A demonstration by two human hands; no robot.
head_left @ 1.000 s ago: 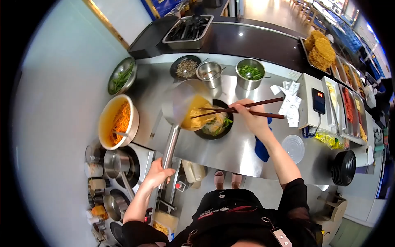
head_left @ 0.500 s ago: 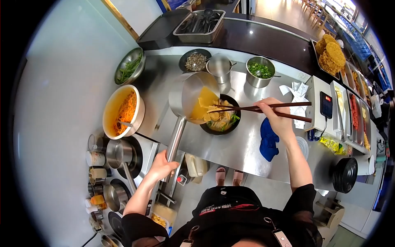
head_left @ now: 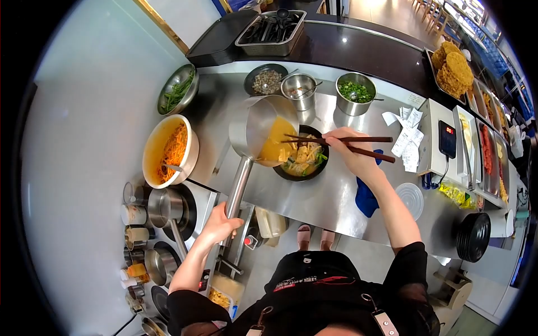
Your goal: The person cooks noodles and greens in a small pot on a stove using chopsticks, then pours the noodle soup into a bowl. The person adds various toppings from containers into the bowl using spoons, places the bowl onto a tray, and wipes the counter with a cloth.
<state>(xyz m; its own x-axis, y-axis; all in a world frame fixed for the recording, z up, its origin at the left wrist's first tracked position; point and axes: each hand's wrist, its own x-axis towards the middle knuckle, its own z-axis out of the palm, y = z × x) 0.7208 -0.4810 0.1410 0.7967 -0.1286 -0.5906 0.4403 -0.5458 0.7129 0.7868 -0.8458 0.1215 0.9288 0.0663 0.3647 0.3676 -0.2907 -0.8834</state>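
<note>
My left hand (head_left: 219, 224) is closed round the long handle of a steel saucepan (head_left: 240, 131), which is tipped to the right with yellow-orange broth (head_left: 274, 147) at its lip. Under and beside that lip sits a black bowl (head_left: 301, 178) holding yellow pieces and green leaves in broth. My right hand (head_left: 348, 152) grips dark brown chopsticks (head_left: 367, 139), whose tips are at the pan's mouth, over the left part of the bowl. A blue cloth (head_left: 366, 199) lies below my right wrist, partly hidden by the forearm.
Behind stand a green onion pot (head_left: 355, 94), a small steel pot (head_left: 299, 92) and a dark dish (head_left: 265, 80). A white bowl of orange shreds (head_left: 190, 151) is at left, above stove pots (head_left: 166, 208). To the right are paper slips (head_left: 408, 137), a clear lid (head_left: 409, 200) and black bowls (head_left: 473, 237).
More yellow pieces lie in the black bowl than a second ago. My right hand moved right, then back left with the chopsticks. The saucepan stays tipped.
</note>
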